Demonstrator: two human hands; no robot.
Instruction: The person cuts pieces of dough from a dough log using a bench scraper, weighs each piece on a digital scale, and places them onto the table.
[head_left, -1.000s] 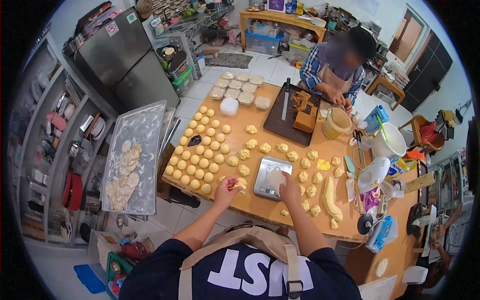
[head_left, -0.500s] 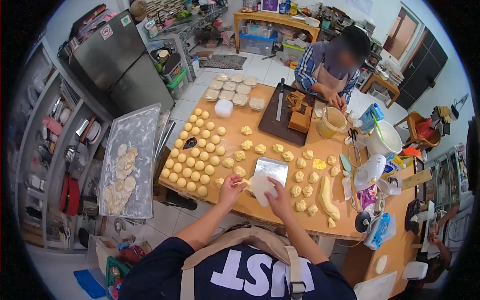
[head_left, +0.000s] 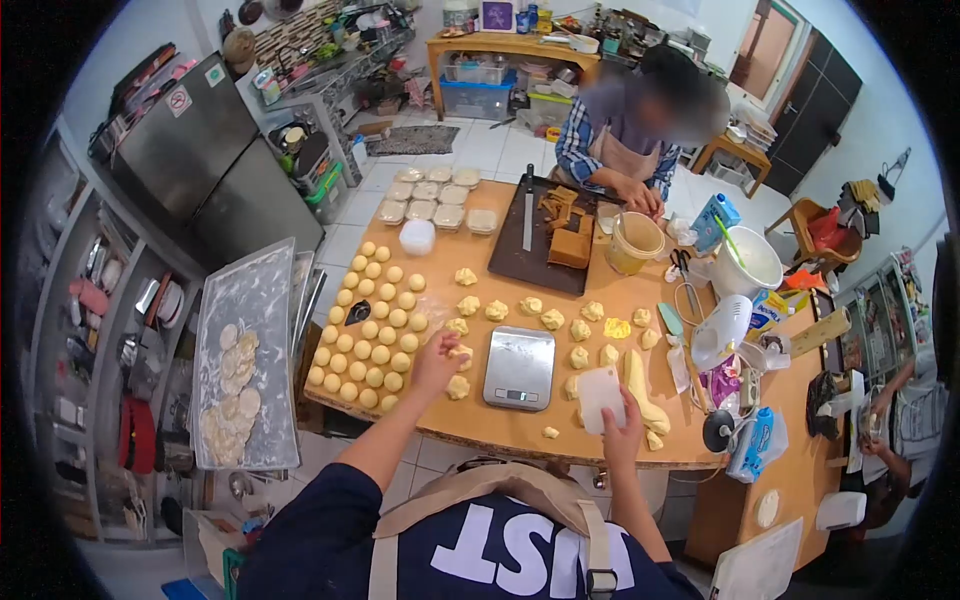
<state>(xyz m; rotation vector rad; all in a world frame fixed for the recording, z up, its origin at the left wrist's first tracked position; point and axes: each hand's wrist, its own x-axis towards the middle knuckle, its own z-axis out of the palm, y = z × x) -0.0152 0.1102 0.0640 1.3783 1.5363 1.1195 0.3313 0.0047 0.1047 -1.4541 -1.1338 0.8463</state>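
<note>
My left hand [head_left: 436, 362] reaches over the table among lumps of yellow dough, its fingers curled in at a dough piece [head_left: 460, 354]. Another dough lump [head_left: 458, 387] lies just below it. In my right hand [head_left: 622, 428] is a white flat dough scraper [head_left: 601, 400], held up near the table's front edge. Between my hands lies a silver digital kitchen scale [head_left: 519, 362] with a bare plate and a lit display. A long dough roll [head_left: 645, 395] rests beyond the scraper, and a small dough bit [head_left: 551, 432] sits in front of the scale.
Smooth dough balls [head_left: 372, 330] stand in rows at left. Behind are filled lidded tubs [head_left: 436, 192] and a dark tray [head_left: 510, 235] with a knife and brown blocks. A co-worker [head_left: 625, 130] works across the table, near a bucket [head_left: 748, 265] and a hand mixer [head_left: 720, 330].
My hands have moved apart: the left toward the dough lumps, the right away to the right with the scraper. The scale is now uncovered. The view has shifted slightly.
</note>
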